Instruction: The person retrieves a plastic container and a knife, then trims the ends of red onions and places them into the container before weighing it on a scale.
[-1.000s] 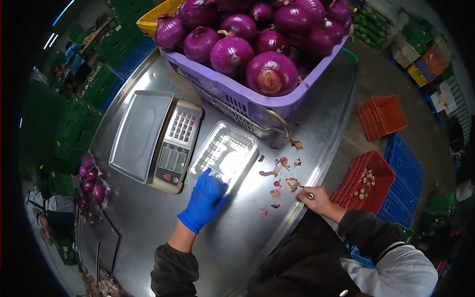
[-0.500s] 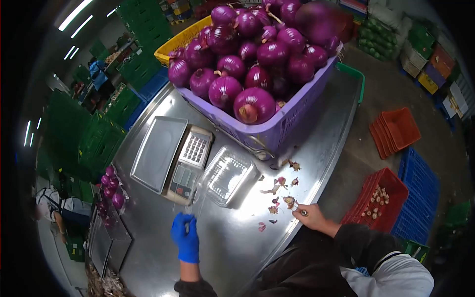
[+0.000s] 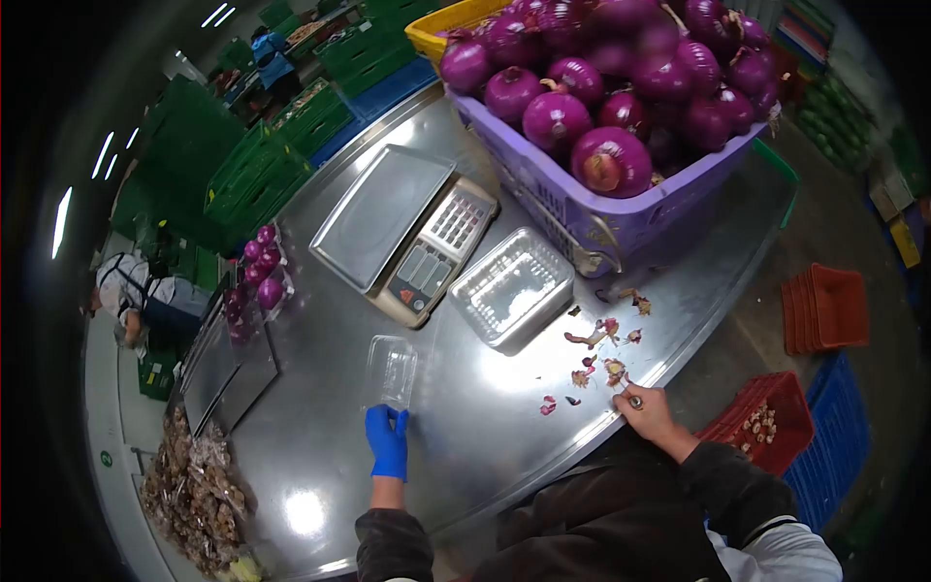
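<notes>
My left hand (image 3: 388, 441), in a blue glove, pinches the near edge of a single clear plastic tray (image 3: 393, 367), which is at the steel tabletop left of a stack of clear trays (image 3: 512, 289). My bare right hand (image 3: 648, 412) is closed around what looks like a small knife (image 3: 626, 387), mostly hidden by the fingers, at the table's front edge. Its tip is beside dry onion scraps (image 3: 615, 371). Beyond the trays stands a scale (image 3: 427, 238) with a bare metal pan. A purple crate (image 3: 621, 225) heaped with red onions (image 3: 611, 162) is behind the stack.
Bagged red onions (image 3: 270, 291) and brown bagged produce (image 3: 199, 490) lie at the left. On the right are a red crate (image 3: 781, 398) with small pale pieces, a blue crate (image 3: 832, 436) and stacked orange baskets (image 3: 824, 308). Two people (image 3: 276, 68) work farther off.
The view has turned, shifting the scene right. The clear tray has moved away from the stack with my left hand. My right hand stays by the scraps.
</notes>
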Tool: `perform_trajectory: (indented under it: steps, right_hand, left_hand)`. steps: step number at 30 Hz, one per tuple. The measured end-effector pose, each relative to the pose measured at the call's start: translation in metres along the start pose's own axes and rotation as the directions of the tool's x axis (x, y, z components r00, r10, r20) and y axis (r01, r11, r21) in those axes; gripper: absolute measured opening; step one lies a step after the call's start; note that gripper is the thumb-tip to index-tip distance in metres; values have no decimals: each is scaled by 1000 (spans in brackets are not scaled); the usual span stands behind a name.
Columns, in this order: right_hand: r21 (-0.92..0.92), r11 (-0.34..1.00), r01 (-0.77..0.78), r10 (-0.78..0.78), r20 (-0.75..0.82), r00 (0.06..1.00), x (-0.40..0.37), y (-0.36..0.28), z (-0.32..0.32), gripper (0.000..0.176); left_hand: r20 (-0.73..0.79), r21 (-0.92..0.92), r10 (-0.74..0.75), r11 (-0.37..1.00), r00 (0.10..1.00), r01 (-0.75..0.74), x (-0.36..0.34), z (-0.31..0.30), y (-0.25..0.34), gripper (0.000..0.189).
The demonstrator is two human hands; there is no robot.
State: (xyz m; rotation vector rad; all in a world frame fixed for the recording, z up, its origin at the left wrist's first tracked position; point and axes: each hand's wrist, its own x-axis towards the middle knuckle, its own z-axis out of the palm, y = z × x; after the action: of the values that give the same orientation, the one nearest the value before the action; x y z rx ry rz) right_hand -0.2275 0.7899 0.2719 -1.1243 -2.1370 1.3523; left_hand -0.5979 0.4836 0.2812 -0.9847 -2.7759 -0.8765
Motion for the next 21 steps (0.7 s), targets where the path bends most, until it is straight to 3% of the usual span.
perform_trajectory:
  steps: [2,4,6,7,10,12,13,15,19,21]
  right_hand:
    - [4,995,100,-100,-26,995,0,8,3,20]
    - [-49,997,66,-67,-14,998,-2,7,1,20]
    - [-69,995,66,-67,-22,997,0,8,3,20]
    - [-77,995,57,-58,-13,998,-1,8,3,20]
    - [-48,998,44,-44,-1,999,1,-3,-3,23]
    - [-49,999,14,-12,39,999,2,2,-2,25]
    - [-48,999,-11,14,67,998,3,-2,-6,26]
    - [-29,998,-64,66,110,992,5,-4,-7,28]
    - [-47,995,-88,96,199,975,8,2,-8,29]
    - [26,999,-26,21,184,983,8,10,-5,29]
  left_hand:
    - [106,177,158,969,982,-175,-3,8,-13,33]
    - [217,183,74,976,973,-116,-4,-2,-6,58]
    - [170,373,-64,928,983,-4,6,-11,28,82]
    - [172,356,-27,934,985,-37,19,-18,54,82]
    - [83,163,20,986,996,-33,64,-29,134,91]
    - [26,-138,258,958,966,-252,104,-27,185,86]
    - [14,-149,276,951,961,-271,122,-24,215,86]
    - [-18,-582,325,765,945,-275,157,-17,277,80]
    - [-130,-544,549,657,826,-522,231,-17,382,72]
    - [-186,-518,620,597,762,-613,275,-1,415,74]
